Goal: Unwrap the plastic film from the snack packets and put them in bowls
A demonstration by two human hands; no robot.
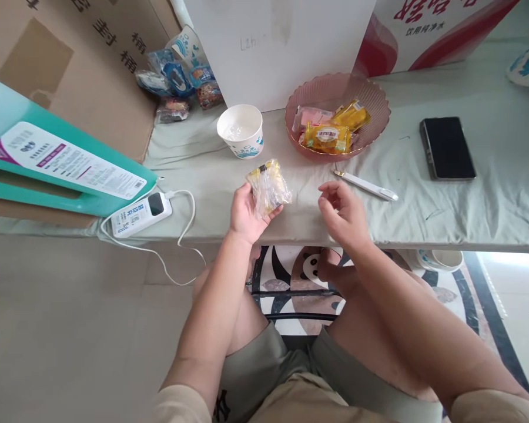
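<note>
**Cloth-covered tabletop, one packet up in the left hand**

Pale green cloth covers the tabletop point(427, 220), with a white box point(291, 41) along the far side and a big teal jug point(70, 155) off to the left. So the packet point(270, 187) is up in the left hand point(245, 216), over the near edge, fingers wrapped around it from below. Crinkly clear wrapper with some yellow on it; can't tell if it's torn open. Right hand point(344, 216) is just hanging there, fingers loosely curled, nothing in it that I can see. The cutter point(368, 185) lies just past it, not touched.

Far side of the packet: paper cup point(248, 147) with clear plastic inside, then a pink bowl point(378, 117) of snacks to the right. Phone's point(449, 148) further right.

I'd call this the holding step, left hand supporting, right one free. Next move calls for a light pinch imo, since that wrapper looks slippery.
</note>
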